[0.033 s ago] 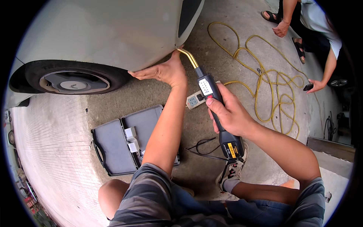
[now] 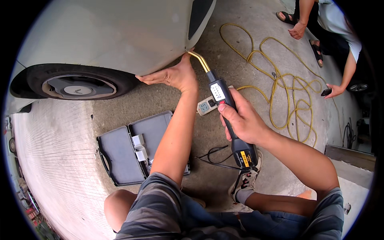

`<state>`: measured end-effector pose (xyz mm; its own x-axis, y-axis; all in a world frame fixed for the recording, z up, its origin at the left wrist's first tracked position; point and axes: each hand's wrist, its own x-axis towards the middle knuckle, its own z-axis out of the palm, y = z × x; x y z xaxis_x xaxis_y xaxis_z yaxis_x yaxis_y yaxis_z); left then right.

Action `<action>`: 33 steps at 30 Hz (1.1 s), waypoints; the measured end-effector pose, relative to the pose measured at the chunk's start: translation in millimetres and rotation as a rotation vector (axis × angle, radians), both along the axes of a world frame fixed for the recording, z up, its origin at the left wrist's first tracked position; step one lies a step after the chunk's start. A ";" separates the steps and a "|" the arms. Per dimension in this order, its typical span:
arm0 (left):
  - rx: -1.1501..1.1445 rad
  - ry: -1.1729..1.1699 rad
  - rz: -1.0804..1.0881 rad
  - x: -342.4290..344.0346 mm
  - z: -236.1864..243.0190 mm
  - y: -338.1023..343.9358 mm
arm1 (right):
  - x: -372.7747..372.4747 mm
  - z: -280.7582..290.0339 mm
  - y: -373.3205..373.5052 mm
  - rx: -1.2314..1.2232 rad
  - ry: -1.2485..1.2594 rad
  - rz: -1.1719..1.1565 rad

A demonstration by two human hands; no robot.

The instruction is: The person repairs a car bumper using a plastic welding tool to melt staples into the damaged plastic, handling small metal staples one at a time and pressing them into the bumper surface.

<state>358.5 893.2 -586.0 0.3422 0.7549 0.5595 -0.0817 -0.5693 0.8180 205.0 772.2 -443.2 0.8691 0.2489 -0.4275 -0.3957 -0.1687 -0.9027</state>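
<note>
My left hand lies against the lower edge of a car bumper, fingers stretched leftward above the tyre and thumb raised beside the metal tool tip. My right hand grips a black electric hand tool with a red button under the thumb. Its bent brass nose reaches the bumper near a small hole or spot, too small to make out. Below lies an open grey plastic case with white blocks inside, and a power strip sits behind the tool.
A loosely coiled yellow cord spreads over the concrete floor at right. Another person in sandals bends at the upper right, holding a dark phone-like object. A black cable runs by my shoe. A low ledge stands at far right.
</note>
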 end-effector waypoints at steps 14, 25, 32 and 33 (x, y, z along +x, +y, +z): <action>-0.040 0.023 -0.016 -3.9 7.9 -1.8 | 2.2 -9.2 -1.3 0.067 0.020 -0.001; -0.061 0.041 -0.037 -3.7 5.4 -1.2 | 1.9 -14.8 -0.4 0.143 0.053 -0.015; -0.068 0.014 -0.047 -3.6 4.8 -0.1 | 3.1 -19.6 -0.9 0.146 0.044 -0.034; -0.065 0.020 -0.040 -3.8 5.3 -0.2 | 3.0 -20.3 -1.5 0.145 0.043 -0.034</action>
